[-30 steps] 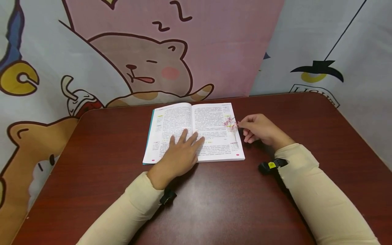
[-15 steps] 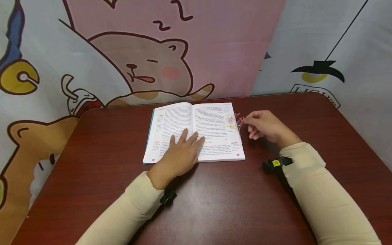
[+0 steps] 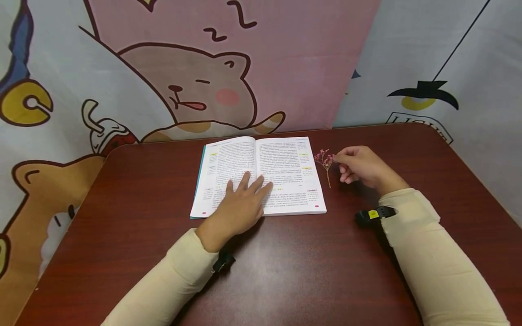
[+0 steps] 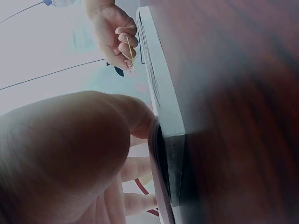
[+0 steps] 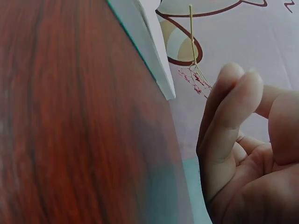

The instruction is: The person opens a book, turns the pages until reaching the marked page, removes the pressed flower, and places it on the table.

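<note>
An open book (image 3: 281, 158) with printed pages lies on the table. Spread across its lower middle, by the fold, my left hand (image 3: 240, 206) rests with fingers extended. My right hand (image 3: 360, 165) pinches a small sprig of pink dried flowers (image 3: 325, 158) by its flower end, just right of the book and apart from it. The sprig's thin stem points down toward me in the head view. In the right wrist view the sprig (image 5: 192, 56) shows beyond the curled fingers (image 5: 233, 112), which hide the pinch itself.
The dark red wooden table (image 3: 285, 271) runs back to a wall cloth (image 3: 310, 68) printed with cartoon animals. A black strap with a yellow tag (image 3: 373, 214) sits at the right wrist, another strap (image 3: 223, 261) at the left.
My right hand has moved to the right, carrying the flower sprig from over the right page to beside the book. The left hand has stayed in place on the pages.
</note>
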The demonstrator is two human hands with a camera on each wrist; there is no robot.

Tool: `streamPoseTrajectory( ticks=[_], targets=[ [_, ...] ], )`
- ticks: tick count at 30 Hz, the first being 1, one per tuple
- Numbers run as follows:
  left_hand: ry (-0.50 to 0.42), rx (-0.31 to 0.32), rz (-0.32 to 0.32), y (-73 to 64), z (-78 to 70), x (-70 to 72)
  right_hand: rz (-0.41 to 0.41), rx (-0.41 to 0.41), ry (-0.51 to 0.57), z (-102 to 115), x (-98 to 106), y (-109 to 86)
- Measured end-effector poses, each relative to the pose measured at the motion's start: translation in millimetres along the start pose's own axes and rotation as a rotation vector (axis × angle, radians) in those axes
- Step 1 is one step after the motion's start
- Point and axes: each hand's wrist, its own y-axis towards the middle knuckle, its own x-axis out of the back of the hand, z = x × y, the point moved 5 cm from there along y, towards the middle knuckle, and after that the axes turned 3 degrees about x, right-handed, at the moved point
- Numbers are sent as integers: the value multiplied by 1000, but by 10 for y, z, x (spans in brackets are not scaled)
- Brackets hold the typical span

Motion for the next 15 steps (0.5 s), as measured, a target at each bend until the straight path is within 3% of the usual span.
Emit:
streamPoseTrajectory(
  ticks=[15],
  targets=[
    [-7, 0, -3, -7, 0, 21, 15, -50, -11, -153, 73, 52]
  ],
)
